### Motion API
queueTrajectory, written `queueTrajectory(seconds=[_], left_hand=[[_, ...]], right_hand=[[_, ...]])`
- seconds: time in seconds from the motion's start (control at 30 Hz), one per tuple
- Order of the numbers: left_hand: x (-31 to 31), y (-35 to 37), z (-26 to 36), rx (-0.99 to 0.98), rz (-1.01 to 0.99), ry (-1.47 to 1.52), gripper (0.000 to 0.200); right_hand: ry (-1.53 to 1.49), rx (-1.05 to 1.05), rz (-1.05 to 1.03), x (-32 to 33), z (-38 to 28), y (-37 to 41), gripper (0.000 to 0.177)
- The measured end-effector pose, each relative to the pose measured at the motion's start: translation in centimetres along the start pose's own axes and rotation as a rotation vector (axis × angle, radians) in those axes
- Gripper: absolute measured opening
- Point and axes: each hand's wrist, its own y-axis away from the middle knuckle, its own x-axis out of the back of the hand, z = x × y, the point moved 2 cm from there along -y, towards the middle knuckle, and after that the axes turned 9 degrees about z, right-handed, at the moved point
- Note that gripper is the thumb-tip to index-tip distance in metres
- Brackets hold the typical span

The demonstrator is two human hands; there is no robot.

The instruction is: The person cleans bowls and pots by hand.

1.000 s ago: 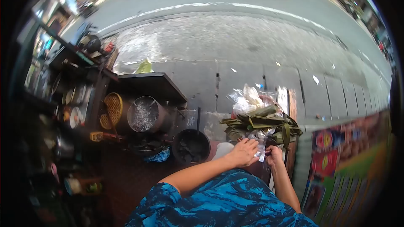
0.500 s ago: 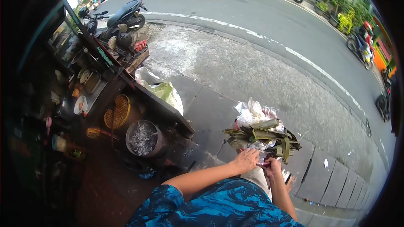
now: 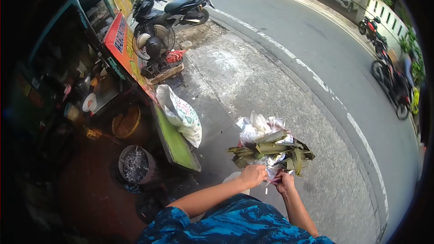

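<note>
A bundle of dried green-brown leaves (image 3: 271, 149) and crumpled clear and white plastic bags (image 3: 258, 127) lies in front of my body. My left hand (image 3: 253, 175) is closed at the near edge of the bundle, its fingers pinching the plastic. To its right, my right hand (image 3: 285, 182) is wrapped round a dark reddish piece of plastic (image 3: 276, 177) below the leaves. Both hands are close together. What carries the bundle from beneath is hidden.
At the left stand a stall with a green board (image 3: 174, 140), a pot of ash (image 3: 135, 164) and a woven tray (image 3: 126, 122). Beyond are a white sack (image 3: 180, 115), a fan (image 3: 154, 45), a parked motorbike (image 3: 187, 9) and a rider's motorbike (image 3: 392, 79) on the road.
The view has turned and shifted, showing more of the stall front, sack and fan. My left hand has moved slightly away from the bundle's underside, with its fingers now drawn together.
</note>
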Motion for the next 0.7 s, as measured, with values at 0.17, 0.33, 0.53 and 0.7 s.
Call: queueTrajectory(seconds=[0.17, 0.33, 0.53, 0.7], left_hand=[[0.9, -11.7, -8.4, 0.095, 0.224, -0.185, 0.013], [1.6, -24.0, -16.7, 0.212, 0.056, -0.412, 0.014], [8.4, -37.4, -25.1, 0.158, -0.098, -0.398, 0.014], [12.9, -48.0, -34.6, 0.161, 0.198, -0.388, 0.015]], right_hand=[[0.020, -0.033, -0.086, -9.1, -6.6, -11.9, 0.026], [0.097, -0.099, -0.198, -17.9, -14.4, -20.8, 0.018], [0.210, -0.076, -0.205, -30.7, -23.8, -31.4, 0.011], [0.191, -0.121, -0.271, -41.5, -29.9, -44.1, 0.018]])
